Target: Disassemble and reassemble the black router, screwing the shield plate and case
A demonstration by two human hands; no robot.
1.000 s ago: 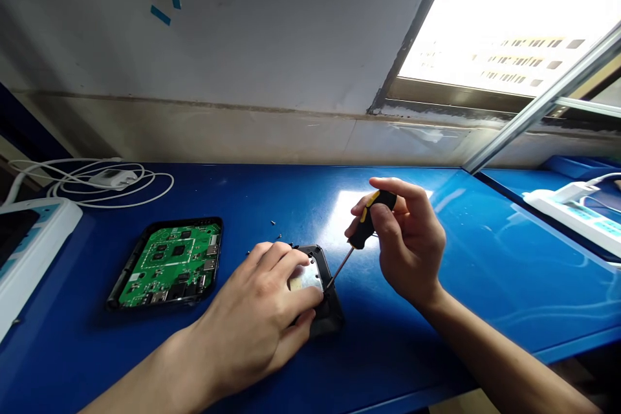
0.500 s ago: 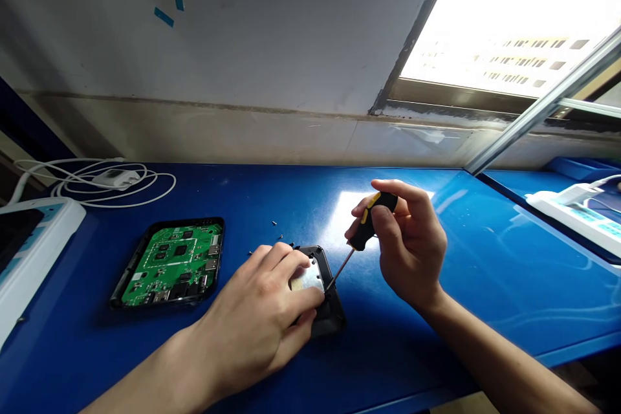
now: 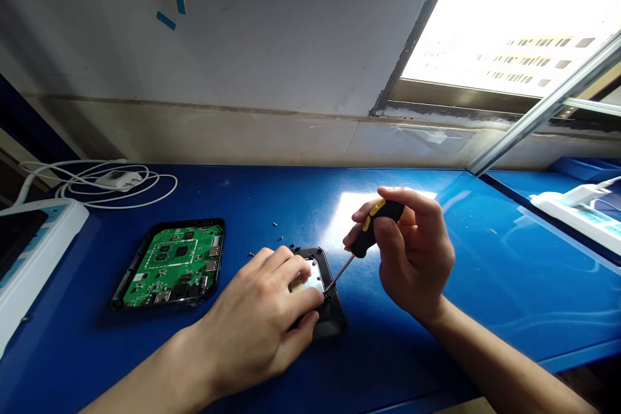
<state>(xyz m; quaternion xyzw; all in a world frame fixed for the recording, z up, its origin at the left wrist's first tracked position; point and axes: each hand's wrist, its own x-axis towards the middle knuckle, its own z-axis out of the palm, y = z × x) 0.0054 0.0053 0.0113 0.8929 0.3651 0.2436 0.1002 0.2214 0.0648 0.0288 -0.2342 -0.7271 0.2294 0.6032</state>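
Note:
My right hand (image 3: 417, 246) is closed around the black and yellow handle of a screwdriver (image 3: 371, 229). Its thin shaft slants down to the left, and the tip meets the right edge of a metal plate (image 3: 314, 275) in a black plastic cover (image 3: 334, 320). My left hand (image 3: 264, 310) lies over the cover's left side, its fingers curled on the plate and rim, gripping it against the table. Much of the cover is hidden beneath that hand. Several small screws (image 3: 275, 224) lie just beyond the cover.
To the left sits a black case half (image 3: 115, 291) with a green circuit board (image 3: 169, 265). White power strips (image 3: 46, 252) stand at the far left and right (image 3: 582, 210). A coiled white cable with an adapter (image 3: 119, 180) lies at the back left of the blue table (image 3: 233, 194).
The screwdriver's handle has tipped slightly right and down with my right hand, while its tip stays at the plate's edge. My left hand keeps its place on the cover.

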